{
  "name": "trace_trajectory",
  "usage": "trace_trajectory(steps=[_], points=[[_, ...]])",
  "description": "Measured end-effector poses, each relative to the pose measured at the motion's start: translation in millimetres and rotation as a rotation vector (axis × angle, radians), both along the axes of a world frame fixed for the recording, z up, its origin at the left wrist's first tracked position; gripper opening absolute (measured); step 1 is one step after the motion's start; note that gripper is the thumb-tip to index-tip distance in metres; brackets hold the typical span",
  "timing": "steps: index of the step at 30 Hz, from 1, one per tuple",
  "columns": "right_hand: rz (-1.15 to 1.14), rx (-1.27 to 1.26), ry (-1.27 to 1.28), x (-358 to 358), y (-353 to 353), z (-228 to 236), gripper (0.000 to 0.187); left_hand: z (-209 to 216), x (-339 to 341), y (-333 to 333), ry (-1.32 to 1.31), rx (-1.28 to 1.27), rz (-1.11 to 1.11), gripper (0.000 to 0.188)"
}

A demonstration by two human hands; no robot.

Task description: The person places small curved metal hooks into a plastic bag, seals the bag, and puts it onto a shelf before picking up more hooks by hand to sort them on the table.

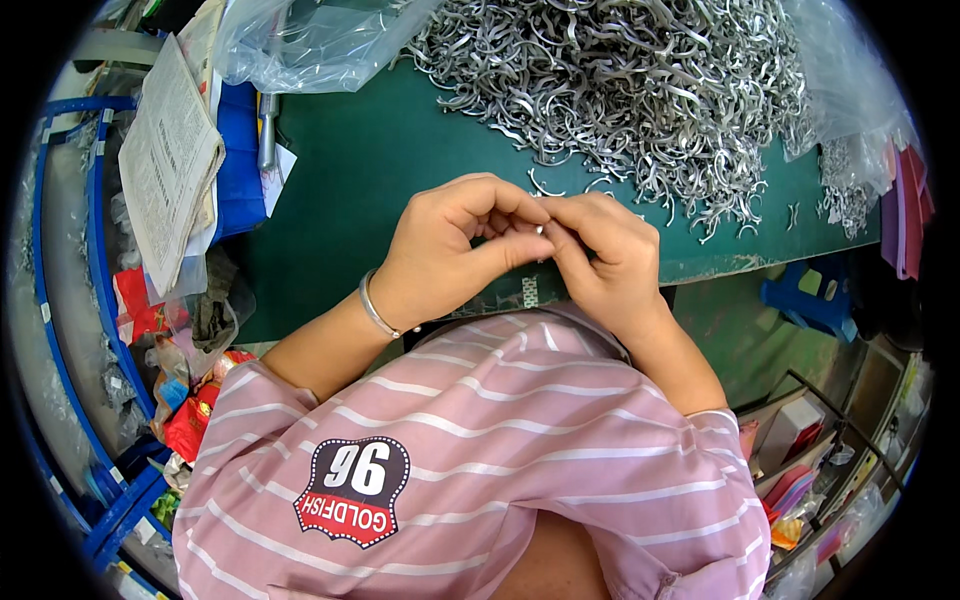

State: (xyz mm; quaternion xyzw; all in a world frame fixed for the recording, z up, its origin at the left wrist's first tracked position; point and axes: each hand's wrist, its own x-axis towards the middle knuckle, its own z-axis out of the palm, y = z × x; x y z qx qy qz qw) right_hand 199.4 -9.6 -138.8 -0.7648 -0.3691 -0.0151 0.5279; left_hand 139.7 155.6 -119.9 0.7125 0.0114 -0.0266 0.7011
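Note:
My left hand and my right hand meet over the near edge of the green tabletop. Both are closed in a pinch, thumbs and forefingers together. A tiny bright bit of a small silver metal piece shows between the fingertips; the rest of it is hidden, so its shape cannot be made out. Just beyond my fingers spreads a large heap of small curved silver metal pieces, with a few stray ones at its near edge.
The green table lies under the heap. Clear plastic bags border it. At the left are a folded newspaper, a blue bin and a blue-framed rack. A blue stool stands at the right.

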Motion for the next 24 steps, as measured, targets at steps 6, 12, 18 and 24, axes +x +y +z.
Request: trace_trajectory(steps=[6,12,18,24], points=[[-0.095,0.206,0.348,-9.2,-1.5,-1.8,0.031,3.6,-0.9,-0.8,0.131,-0.102,0.135,0.015],[-0.081,0.283,0.26,-12.2,-2.2,-3.1,0.035,4.2,1.4,3.0,0.313,-0.256,0.116,0.015],[-0.009,0.073,-0.111,-6.1,-7.5,2.4,0.026,-2.4,-1.4,10.9,0.373,-0.437,0.092,0.018],[-0.158,-0.154,-0.138,17.7,-18.9,-2.6,0.015,-8.9,-5.6,18.3,0.3,-0.378,0.244,0.024]])
